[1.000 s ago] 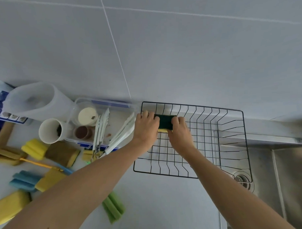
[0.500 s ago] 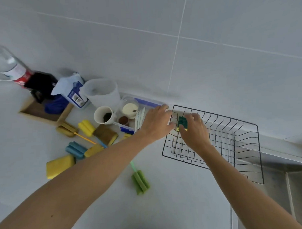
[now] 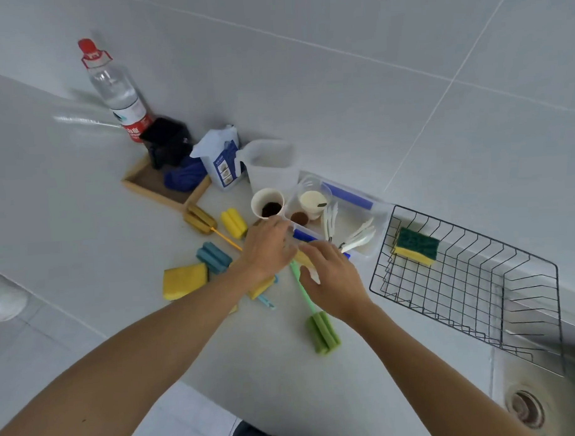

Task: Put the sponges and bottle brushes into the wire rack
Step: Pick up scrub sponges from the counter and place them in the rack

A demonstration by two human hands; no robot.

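Observation:
A green-topped yellow sponge point(image 3: 417, 250) lies in the far left corner of the black wire rack point(image 3: 461, 296). My left hand point(image 3: 267, 248) and my right hand point(image 3: 330, 281) hover side by side over the pile left of the rack, fingers apart, nothing clearly held. A small yellow sponge point(image 3: 302, 258) shows under my right fingertips. The green bottle brush point(image 3: 323, 334) lies beneath my right hand. A yellow sponge point(image 3: 184, 280), a blue brush head point(image 3: 214, 258), a yellow brush head point(image 3: 234, 223) and a mustard brush point(image 3: 200, 219) lie further left. Another yellow sponge point(image 3: 261, 287) is partly hidden under my left wrist.
A clear plastic box point(image 3: 354, 215) with cups and white utensils sits between pile and rack. A paper cup point(image 3: 267, 204), a translucent jug point(image 3: 271, 166), a water bottle point(image 3: 119, 93) and a wooden tray point(image 3: 164, 189) stand along the wall. The sink drain point(image 3: 527, 408) is at lower right.
Both hands have let go of the green-topped sponge, which now rests in the rack. They have moved left to the pile, and the view has swung left.

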